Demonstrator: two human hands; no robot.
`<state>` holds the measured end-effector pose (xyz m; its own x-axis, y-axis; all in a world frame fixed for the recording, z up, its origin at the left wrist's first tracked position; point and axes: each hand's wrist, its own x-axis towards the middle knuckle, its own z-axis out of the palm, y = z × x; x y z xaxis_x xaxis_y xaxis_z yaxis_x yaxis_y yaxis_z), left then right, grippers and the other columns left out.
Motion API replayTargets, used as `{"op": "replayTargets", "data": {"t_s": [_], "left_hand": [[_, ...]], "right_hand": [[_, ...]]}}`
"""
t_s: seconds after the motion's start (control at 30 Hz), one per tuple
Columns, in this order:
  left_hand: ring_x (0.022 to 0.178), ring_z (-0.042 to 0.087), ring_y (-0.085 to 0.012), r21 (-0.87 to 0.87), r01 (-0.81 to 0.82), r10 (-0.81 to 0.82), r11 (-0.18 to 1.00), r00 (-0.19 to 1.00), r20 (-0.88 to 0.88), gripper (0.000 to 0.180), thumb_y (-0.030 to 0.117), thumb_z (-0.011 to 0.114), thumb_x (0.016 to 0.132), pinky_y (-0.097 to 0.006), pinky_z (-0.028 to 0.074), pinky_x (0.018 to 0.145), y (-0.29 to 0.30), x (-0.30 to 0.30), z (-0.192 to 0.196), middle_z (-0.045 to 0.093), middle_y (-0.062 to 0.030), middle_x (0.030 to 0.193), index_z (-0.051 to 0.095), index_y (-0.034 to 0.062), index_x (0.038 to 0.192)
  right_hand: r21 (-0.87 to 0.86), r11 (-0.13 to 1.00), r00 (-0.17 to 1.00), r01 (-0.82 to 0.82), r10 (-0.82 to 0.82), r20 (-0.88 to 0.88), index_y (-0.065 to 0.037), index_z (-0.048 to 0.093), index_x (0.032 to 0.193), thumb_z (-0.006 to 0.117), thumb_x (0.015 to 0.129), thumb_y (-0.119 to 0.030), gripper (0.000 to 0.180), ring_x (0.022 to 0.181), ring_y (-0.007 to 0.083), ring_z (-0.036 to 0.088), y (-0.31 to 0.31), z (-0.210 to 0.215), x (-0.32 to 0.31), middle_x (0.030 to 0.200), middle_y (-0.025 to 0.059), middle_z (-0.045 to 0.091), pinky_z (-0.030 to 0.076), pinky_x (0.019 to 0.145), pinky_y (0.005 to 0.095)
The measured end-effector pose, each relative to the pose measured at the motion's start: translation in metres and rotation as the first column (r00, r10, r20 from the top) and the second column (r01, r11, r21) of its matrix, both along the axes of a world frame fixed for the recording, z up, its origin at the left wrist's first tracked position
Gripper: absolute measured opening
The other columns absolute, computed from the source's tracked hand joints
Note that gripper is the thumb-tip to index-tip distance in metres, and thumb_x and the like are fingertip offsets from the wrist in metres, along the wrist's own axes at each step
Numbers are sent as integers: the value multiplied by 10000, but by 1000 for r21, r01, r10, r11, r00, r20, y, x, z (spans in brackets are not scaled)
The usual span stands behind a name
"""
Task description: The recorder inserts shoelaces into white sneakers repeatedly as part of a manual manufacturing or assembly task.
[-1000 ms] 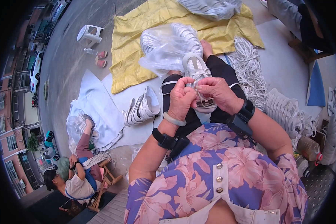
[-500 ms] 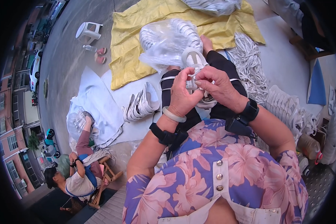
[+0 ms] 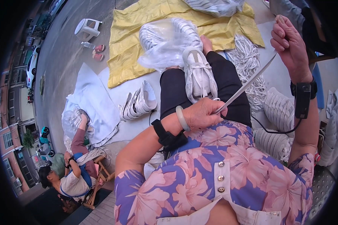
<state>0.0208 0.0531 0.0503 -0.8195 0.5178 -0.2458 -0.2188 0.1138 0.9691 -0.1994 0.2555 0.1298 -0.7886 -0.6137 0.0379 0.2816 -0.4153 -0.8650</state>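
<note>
A white-and-grey sneaker (image 3: 200, 79) rests between my thighs, toe pointing away, with laces across its front. My left hand (image 3: 206, 113) is closed just behind the shoe's heel end, gripping a flat white shoelace (image 3: 248, 83). From there the lace stretches taut up and right to my right hand (image 3: 288, 41), which is raised high with its fingers curled in and closed on it. Exactly where the lace lies within the right fingers is hidden.
Beyond my feet, white shoe parts in clear plastic (image 3: 169, 35) lie on a yellow sheet (image 3: 125, 48). Loose white laces (image 3: 248, 60) are heaped on the right, near stacked uppers (image 3: 279, 108). More uppers (image 3: 139, 102) stand left. A seated person (image 3: 73, 178) works far left.
Both hands have left the shoe's lacing. My right hand has swung up and right, drawing the lace out long, while my left has moved back toward my lap. The shoe now shows fully.
</note>
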Motion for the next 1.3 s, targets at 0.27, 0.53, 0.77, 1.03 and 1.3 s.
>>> {"op": "replayTargets", "data": {"t_s": [0.27,0.53,0.77,1.03,1.3], "left_hand": [[552,443,-39,-64,108,-109,992,994,-23,97,112,566,793,-222,387,510,-14,10,-5,470,26,596,513,35,765],[481,406,-304,-231,-86,-30,969,891,-453,321,248,481,892,-364,333,494,-8,4,-30,387,-117,553,455,31,656],[499,419,-309,-219,-91,-9,972,908,-420,328,241,477,889,-364,334,492,5,-2,-34,386,-139,546,423,18,654],[495,404,-286,-253,-62,-24,965,946,-323,340,260,463,894,-348,349,497,-3,-2,-28,384,-138,546,415,13,665],[520,318,-128,-140,-81,55,987,981,-186,326,225,447,911,-290,331,496,-17,1,-29,332,-56,553,404,4,676]], "right_hand": [[407,806,903,429,-374,-212,-116,517,895,462,929,-212,116,426,4,246,90,-20,-71,580,-83,383,215,374,164],[611,585,844,534,-419,-336,-148,518,827,520,897,-257,131,394,-12,262,146,-55,-100,549,-98,370,196,342,165],[708,706,964,19,174,-200,-66,561,712,594,811,-148,133,616,14,384,-12,-160,13,669,-84,474,311,539,188],[712,638,908,-294,420,-1,-53,608,909,515,818,-146,160,695,58,476,-115,-181,33,772,8,568,383,616,192],[580,698,809,-421,578,-109,-62,581,914,545,738,-7,188,691,66,487,-119,-194,28,784,-18,542,393,628,198]]}}
